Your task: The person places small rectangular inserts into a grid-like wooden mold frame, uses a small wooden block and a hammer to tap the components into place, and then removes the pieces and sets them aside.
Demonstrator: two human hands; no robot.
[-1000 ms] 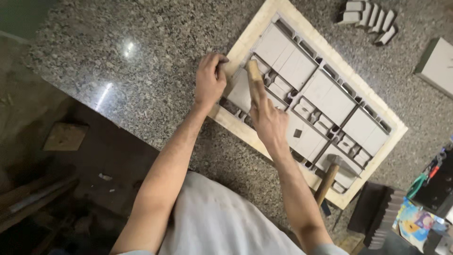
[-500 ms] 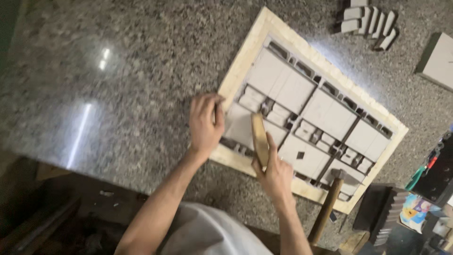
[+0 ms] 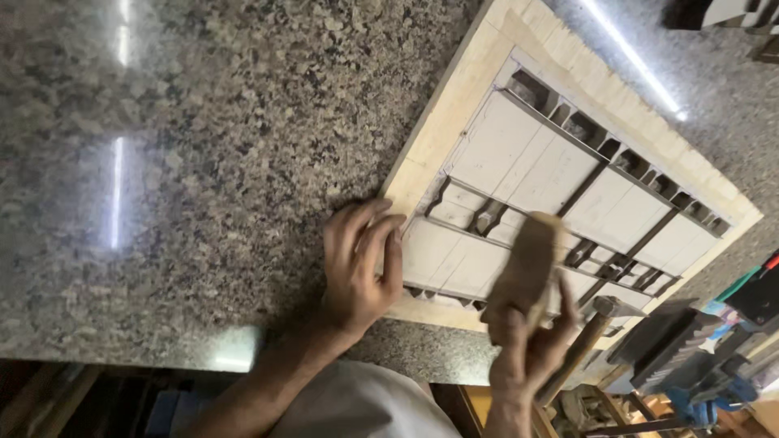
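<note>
So the pale wooden frame with grey rectangular panels set inside [image 3: 560, 174] lies flat on the speckled granite tabletop [image 3: 203, 162], filling the right half of the frame and running diagonally from lower centre to the right edge. The left hand [image 3: 361, 264] sits at the frame's lower left corner, fingers [image 3: 381, 223] spread and released, pressing flat on the wood edge and the nearest panel. The right hand [image 3: 527, 345], lower centre-right, has its fingers clenched around a brown wooden block [image 3: 527, 268], which is tilted up over the panels; it's blurry, so I can't tell if the block touches them. Just right of that hand, a hammer with a wooden handle [image 3: 584, 341] lies at the frame's lower edge.
</note>
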